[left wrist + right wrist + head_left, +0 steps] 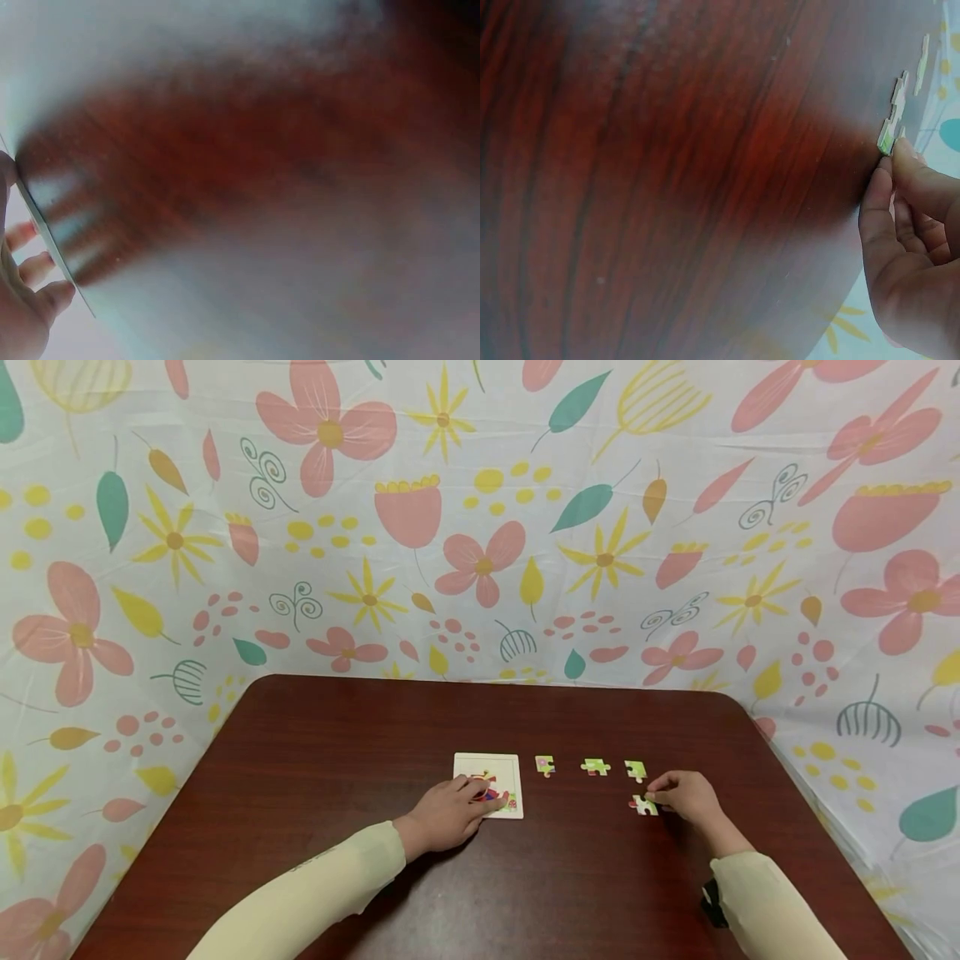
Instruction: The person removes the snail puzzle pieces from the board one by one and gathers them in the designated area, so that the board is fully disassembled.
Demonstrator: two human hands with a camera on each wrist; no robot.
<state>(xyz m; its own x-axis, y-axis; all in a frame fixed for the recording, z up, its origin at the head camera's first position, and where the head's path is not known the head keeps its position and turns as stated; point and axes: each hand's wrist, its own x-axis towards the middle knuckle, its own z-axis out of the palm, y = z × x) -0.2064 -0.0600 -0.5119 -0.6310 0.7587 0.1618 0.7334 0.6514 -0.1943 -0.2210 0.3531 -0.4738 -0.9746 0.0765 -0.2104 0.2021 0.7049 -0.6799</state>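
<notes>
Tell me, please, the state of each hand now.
Left hand: open, resting on white square puzzle board.
Right hand: closed, pinching green-and-white jigsaw piece.

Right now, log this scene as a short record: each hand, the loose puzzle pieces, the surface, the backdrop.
Left hand: resting on the puzzle board, fingers over part of its colourful picture
Right hand: fingertips at the edge of the near loose piece; whether they pinch it is unclear
Loose pieces: four, all right of the board; three in a far row, spaced apart, one nearer the person
Surface: dark reddish-brown table
Backdrop: white cloth printed with flowers and leaves
</notes>
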